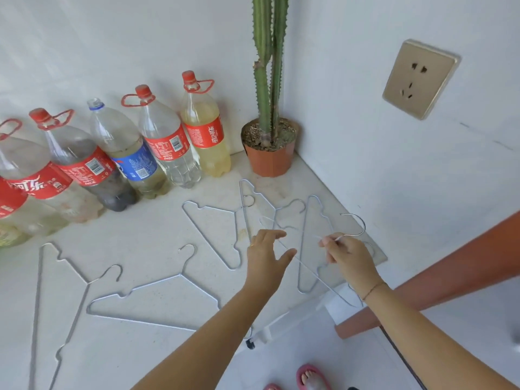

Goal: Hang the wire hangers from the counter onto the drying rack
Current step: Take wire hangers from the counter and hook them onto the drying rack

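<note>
**On the counter corner: hangers and hands**

Across the white counter (157, 237) lie several wire hangers (152, 299). Right hand (347, 253) pinches the neck of a lifted hanger (355, 224); left hand (266, 253) hovers spread, apparently just touching its wire.

**Around your work area**

You have a row of plastic bottles (118, 156) along the back wall, most with red labels and one with a blue label (135, 164). In the corner stands a tall green cactus (268, 60) in an orange pot (270, 161). A gold wall socket (419, 78) sits on your right. Pink slippers (312, 378) show at the bottom.
</note>
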`<state>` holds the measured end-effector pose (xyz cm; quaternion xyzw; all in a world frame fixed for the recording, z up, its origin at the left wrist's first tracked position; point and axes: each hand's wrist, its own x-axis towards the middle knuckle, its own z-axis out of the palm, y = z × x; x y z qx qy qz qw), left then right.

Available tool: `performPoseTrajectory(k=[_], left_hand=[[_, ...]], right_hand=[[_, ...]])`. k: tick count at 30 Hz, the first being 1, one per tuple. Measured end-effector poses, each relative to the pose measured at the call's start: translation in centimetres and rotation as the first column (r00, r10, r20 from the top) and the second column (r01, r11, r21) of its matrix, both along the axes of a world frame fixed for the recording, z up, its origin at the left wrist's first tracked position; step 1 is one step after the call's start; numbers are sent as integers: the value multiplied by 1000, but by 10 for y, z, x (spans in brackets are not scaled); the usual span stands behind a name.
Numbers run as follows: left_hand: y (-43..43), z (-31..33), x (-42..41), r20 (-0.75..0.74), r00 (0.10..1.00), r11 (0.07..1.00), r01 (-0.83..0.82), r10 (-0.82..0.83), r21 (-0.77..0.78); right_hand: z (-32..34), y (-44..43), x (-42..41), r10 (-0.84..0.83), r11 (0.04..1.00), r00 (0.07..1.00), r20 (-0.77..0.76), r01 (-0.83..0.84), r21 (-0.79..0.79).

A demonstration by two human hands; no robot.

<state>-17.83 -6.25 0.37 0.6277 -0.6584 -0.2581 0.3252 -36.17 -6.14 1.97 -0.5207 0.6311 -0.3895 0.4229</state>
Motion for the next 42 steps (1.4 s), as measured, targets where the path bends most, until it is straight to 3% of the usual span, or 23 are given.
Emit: performPoseTrajectory(k=[4, 7, 17, 25, 31, 35, 42], left_hand=[[-4, -23, -48, -46, 991, 974, 130, -124, 185], [-18, -38, -76, -13, 990, 953, 140, -142, 270], [-56, -71, -103, 274, 949, 893, 20, -159, 450], [-59, -69, -115, 248, 958, 892, 19, -146, 452], [-58, -52, -92, 65, 997, 893, -60, 35, 445], [-57, -33, -60, 11, 998, 931, -59, 59, 361], [-55, 14, 7, 69, 998, 973, -2, -14, 230]], right_hand=[[0, 1, -39, -129, 992, 991, 25, 129, 8], [-2, 1, -61, -201, 980, 980, 2, 201, -2], [-26, 0, -95, -342, 939, 936, 76, 339, 56], [-15, -7, -106, -342, 940, 925, 163, 338, 55], [18, -14, -100, -341, 935, 922, 182, 352, -34], [48, -24, -90, -335, 932, 920, 204, 355, -74], [90, -46, -56, -157, 969, 987, 21, 159, -190]])
